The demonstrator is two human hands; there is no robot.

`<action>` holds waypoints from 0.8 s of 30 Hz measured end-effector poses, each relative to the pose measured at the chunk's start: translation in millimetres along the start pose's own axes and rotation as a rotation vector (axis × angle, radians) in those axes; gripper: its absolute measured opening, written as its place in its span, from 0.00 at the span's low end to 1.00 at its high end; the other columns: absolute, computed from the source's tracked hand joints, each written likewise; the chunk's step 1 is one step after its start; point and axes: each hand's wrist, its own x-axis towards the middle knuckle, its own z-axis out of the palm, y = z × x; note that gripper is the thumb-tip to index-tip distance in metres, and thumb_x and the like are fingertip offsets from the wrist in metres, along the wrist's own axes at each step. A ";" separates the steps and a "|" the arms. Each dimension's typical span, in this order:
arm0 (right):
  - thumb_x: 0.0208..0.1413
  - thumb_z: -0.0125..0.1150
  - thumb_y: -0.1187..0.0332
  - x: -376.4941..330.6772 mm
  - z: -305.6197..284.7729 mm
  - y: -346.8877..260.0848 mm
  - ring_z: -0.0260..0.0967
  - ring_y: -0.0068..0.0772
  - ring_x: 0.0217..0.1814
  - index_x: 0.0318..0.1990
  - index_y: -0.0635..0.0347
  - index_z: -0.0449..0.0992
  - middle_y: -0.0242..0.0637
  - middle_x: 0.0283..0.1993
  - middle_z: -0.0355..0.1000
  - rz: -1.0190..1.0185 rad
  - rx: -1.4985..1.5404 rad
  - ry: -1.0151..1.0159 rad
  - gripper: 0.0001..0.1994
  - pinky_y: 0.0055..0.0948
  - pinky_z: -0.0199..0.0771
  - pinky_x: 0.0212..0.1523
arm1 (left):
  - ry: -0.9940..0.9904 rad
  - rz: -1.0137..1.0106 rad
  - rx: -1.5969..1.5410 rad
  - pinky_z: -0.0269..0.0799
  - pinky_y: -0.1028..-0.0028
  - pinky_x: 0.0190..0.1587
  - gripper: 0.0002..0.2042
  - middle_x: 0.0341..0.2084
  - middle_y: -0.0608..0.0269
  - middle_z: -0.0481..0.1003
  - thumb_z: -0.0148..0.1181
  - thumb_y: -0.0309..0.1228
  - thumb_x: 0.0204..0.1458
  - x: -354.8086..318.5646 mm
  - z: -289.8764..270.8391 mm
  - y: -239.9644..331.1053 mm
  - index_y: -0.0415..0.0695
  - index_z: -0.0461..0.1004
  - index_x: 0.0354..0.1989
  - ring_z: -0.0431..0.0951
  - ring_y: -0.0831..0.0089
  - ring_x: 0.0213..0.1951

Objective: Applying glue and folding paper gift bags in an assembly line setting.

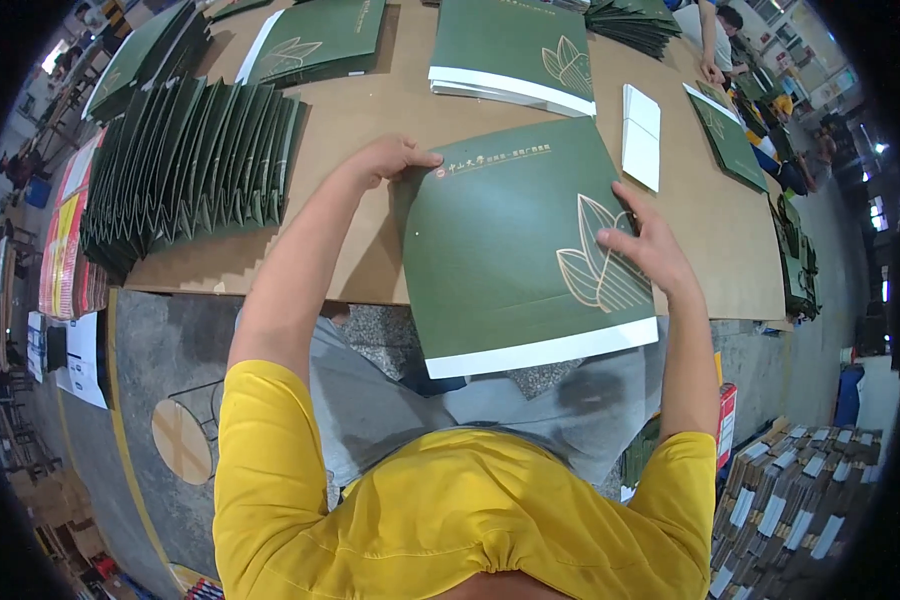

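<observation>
A flat green paper bag (500, 250) with a gold leaf outline and a white strip along its near edge is held up over the front edge of the table. My left hand (388, 160) pinches its upper left corner. My right hand (655, 245) grips the right side, thumb on the printed face and fingers around the edge, partly hidden behind it. Just beyond the bag's upper right corner lies a stack of narrow white cards (641, 150). Farther back sits a pile of similar green bags (510, 50) with white edges.
A row of folded green bags (195, 155) stands upright at the left of the brown table (355, 120). More bag piles (315, 40) lie behind, and another bag (725, 138) lies at right. A co-worker's arm (710, 45) reaches in at the far right. Stacked bundles (800, 500) stand on the floor.
</observation>
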 end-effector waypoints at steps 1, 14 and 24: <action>0.40 0.67 0.64 4.9 -1.4 0.2 0.60 0.43 0.61 0.61 0.65 0.59 0.53 0.59 0.62 0.024 0.094 -0.010 0.38 0.30 0.57 0.60 | -0.016 -0.026 0.019 0.55 0.79 0.25 0.13 0.17 0.75 0.67 0.65 0.43 0.46 0.1 -4.2 1.0 0.49 0.72 0.21 0.62 0.83 0.21; 0.46 0.62 0.65 -4.3 -7.4 -2.6 0.67 0.29 0.44 0.59 0.61 0.64 0.45 0.46 0.71 0.153 -0.053 -0.120 0.29 0.24 0.65 0.48 | -0.078 -0.028 -0.232 0.67 0.76 0.40 0.07 0.29 0.69 0.75 0.59 0.37 0.52 -2.4 -17.1 -6.1 0.47 0.76 0.32 0.73 0.78 0.34; 0.45 0.63 0.57 -14.1 -6.2 -65.5 0.65 0.45 0.56 0.58 0.66 0.62 0.49 0.56 0.64 -0.110 -0.417 0.086 0.34 0.34 0.64 0.55 | 0.038 0.099 -0.519 0.70 0.76 0.37 0.09 0.30 0.68 0.75 0.54 0.36 0.56 2.3 2.5 -28.2 0.44 0.75 0.35 0.74 0.77 0.31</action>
